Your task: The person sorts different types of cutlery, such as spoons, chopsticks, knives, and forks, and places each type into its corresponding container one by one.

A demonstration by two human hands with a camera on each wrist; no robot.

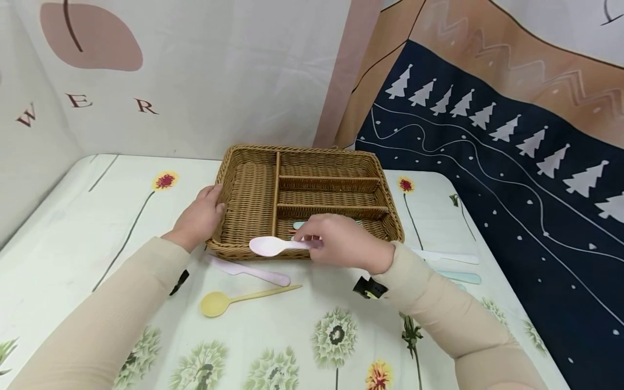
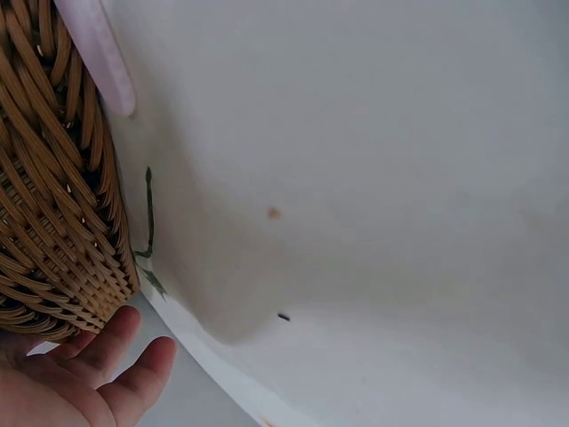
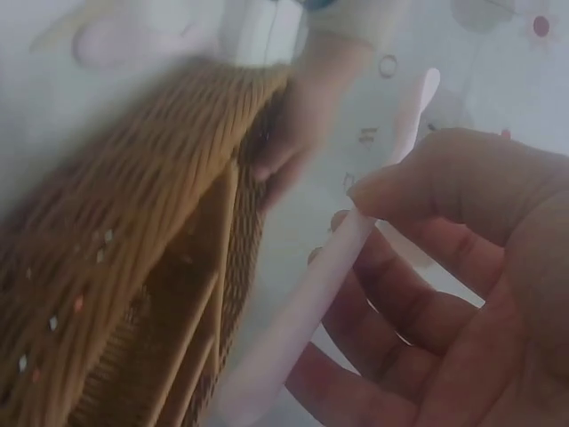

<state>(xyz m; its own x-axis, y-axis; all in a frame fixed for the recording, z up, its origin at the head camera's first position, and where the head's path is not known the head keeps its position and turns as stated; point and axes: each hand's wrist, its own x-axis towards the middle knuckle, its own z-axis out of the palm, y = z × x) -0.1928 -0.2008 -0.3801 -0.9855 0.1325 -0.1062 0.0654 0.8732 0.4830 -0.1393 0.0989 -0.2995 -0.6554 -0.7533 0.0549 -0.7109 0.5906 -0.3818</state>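
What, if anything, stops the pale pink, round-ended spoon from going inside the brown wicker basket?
Maybe the basket's front rim: the right hand holds the spoon over or just before it. Nothing else visible blocks it.

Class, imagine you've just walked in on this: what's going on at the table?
A person is handling plastic-looking cutlery around a divided wicker basket. The right hand holds a pale pink spoon over the basket's near edge, while the left hand holds the basket's left side. A light-blue piece lies in the near right compartment, partly hidden. On the table, nearer the person, lie a lilac knife and a yellow spoon.
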